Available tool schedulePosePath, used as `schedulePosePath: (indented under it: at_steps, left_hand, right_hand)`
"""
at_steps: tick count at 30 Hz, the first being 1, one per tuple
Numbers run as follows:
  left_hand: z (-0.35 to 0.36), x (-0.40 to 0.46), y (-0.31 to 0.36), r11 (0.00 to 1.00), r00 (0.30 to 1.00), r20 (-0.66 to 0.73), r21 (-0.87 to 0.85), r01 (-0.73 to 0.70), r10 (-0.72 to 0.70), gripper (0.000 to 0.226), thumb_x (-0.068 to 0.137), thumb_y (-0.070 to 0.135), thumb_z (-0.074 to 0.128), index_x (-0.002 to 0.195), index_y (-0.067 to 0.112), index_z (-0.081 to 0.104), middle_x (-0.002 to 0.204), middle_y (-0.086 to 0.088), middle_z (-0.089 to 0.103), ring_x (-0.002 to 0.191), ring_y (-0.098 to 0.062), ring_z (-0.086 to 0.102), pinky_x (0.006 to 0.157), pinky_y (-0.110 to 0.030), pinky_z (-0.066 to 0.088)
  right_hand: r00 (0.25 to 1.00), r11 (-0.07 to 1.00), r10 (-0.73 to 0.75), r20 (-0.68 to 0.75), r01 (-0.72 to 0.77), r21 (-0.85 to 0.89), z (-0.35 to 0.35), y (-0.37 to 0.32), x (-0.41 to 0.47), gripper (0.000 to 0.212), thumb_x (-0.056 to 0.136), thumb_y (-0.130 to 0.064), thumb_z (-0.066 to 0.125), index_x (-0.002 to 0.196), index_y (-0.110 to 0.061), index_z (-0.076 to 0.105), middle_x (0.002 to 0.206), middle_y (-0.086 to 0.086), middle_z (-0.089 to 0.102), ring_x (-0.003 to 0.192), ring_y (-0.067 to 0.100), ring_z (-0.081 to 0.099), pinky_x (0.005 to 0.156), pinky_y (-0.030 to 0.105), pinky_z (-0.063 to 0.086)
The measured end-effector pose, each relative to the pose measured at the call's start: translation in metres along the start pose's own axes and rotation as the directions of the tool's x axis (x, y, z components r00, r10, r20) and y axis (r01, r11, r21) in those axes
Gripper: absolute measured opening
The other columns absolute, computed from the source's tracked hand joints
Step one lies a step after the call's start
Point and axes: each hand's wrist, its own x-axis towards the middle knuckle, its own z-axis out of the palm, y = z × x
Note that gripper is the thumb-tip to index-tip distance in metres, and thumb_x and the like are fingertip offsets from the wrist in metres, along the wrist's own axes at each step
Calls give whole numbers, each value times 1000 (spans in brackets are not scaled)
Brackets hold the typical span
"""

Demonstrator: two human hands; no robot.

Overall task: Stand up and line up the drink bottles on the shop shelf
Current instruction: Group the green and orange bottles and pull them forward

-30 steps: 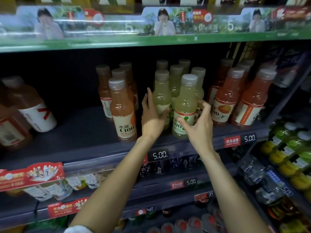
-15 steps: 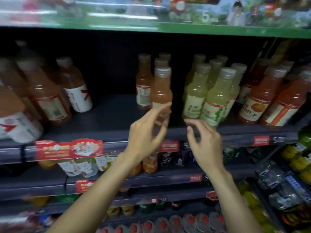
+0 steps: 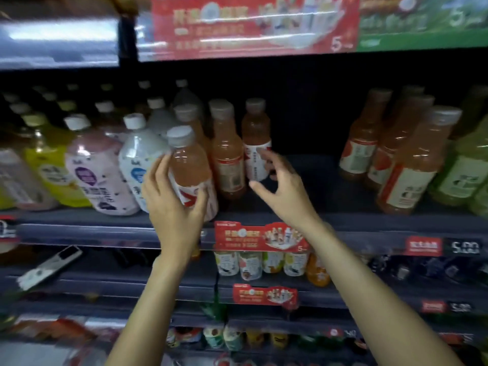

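Observation:
My left hand is wrapped around a tilted orange-pink juice bottle with a grey cap and a red-and-white label, at the front of the dark shelf. Just behind it stand two more bottles of the same drink. Fingers spread and holding nothing, my right hand hovers over the shelf beside the rear bottle, its fingertips close to that label.
Leaning white, pink and yellow bottles crowd the shelf's left side. An orange juice group and green bottles stand at the right. Between the groups lies bare dark shelf. A red promo tag hangs on the front rail; lower shelves hold small drinks.
The view has swung left along the shelf. My left hand, open before, has closed on the front orange-pink bottle. My right hand has left the green bottles and reached toward the rear one.

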Motion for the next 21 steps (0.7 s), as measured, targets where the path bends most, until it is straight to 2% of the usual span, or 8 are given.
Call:
schedulePosePath:
  at_steps: [2,4,6,9,13,16,18,21]
  left_hand:
    - [1,5,-2,999,999,42,32,21,-23,76,83,40,65,144,10,31,140,-16,39,128,-30,39,102,-20,29]
    - [7,9,-2,997,998,53,73,12,-16,83,81,42,70,145,10,29,141,-16,39,128,-29,37,98,-19,29]
    - [11,10,-5,995,999,48,95,0,-5,84,79,36,74,146,13,28,140,-14,39,126,-27,37,94,-29,38]
    - [12,12,-11,995,999,41,102,-14,9,83,79,33,75,146,15,29,139,-12,40,123,-25,38,87,-27,39]
    - [12,13,-12,995,999,48,97,-19,15,81,79,31,75,145,13,31,137,-14,41,123,-27,38,85,-29,40]
    - [13,13,-13,996,999,50,93,-8,3,81,79,32,74,145,15,30,138,-14,40,124,-29,39,83,-35,45]
    - [13,13,-14,996,999,46,93,-10,6,81,79,32,74,146,16,30,138,-13,41,124,-28,39,81,-32,43]
    - [13,14,-14,996,1000,30,87,-11,9,82,78,30,76,145,15,32,136,-13,42,122,-25,38,80,-26,39]
  right_hand:
    - [999,998,-26,-35,28,56,14,-12,26,66,86,-24,67,142,-23,32,143,-2,39,127,4,39,103,19,36]
    - [998,995,-13,-62,19,95,24,-19,50,77,83,-21,71,145,-21,26,148,1,33,133,13,36,109,32,35]
    - [999,995,17,-49,-12,104,34,-24,69,87,80,-18,74,147,-20,19,152,3,26,137,19,32,111,38,32]
    - [999,999,-14,-28,15,39,44,-29,79,91,80,-14,73,150,-18,14,154,3,26,138,18,30,111,32,29]
    - [997,999,-15,-82,12,-31,37,-28,71,88,79,-20,73,148,-30,19,146,1,39,129,15,41,100,25,36]
    - [988,990,33,-151,-53,-127,15,-20,57,88,76,-23,76,146,-30,22,138,3,45,122,20,48,93,27,42]
    - [982,976,60,-180,-95,-194,0,-15,45,92,76,-23,75,147,-28,18,137,8,43,121,24,47,90,30,41]
    - [949,869,-103,-298,-60,-492,-12,-14,32,88,76,-23,74,147,-18,22,137,23,37,126,40,37,100,50,38]
